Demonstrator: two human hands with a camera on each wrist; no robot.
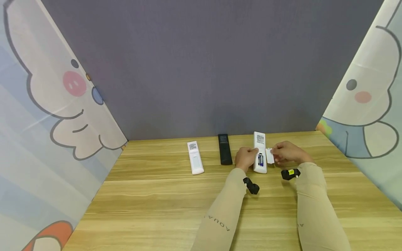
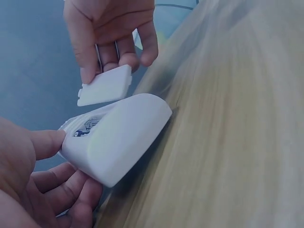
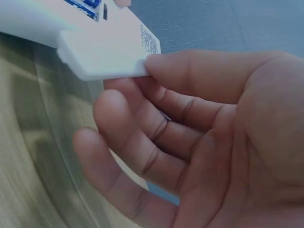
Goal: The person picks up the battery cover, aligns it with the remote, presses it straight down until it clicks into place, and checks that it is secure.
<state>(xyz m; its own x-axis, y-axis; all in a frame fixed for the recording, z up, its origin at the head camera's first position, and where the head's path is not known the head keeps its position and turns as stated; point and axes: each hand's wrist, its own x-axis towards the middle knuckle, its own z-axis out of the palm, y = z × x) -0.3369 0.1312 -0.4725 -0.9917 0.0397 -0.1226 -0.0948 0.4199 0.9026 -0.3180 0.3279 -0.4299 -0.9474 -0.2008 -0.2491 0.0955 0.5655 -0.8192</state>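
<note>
A white remote control (image 1: 260, 167) lies face down on the wooden table, its battery compartment uncovered. Two blue batteries (image 1: 260, 160) sit side by side inside it. My left hand (image 1: 246, 157) grips the remote by its left edge, thumb on top near the compartment and fingers curled at the side. Between thumb and fingertips, my right hand (image 1: 287, 152) pinches a white battery cover (image 1: 269, 156), held just right of the remote. Small tabs show along the cover's edge in the left wrist view, where it is tilted above the remote's body (image 2: 128, 137).
To the left lie a black remote (image 1: 224, 150) and another white remote (image 1: 195, 158) with its back up. A dark grey panel (image 1: 207, 69) rises behind the wooden table (image 1: 150, 205). Cartoon-printed curtains (image 1: 47, 115) hang at both sides.
</note>
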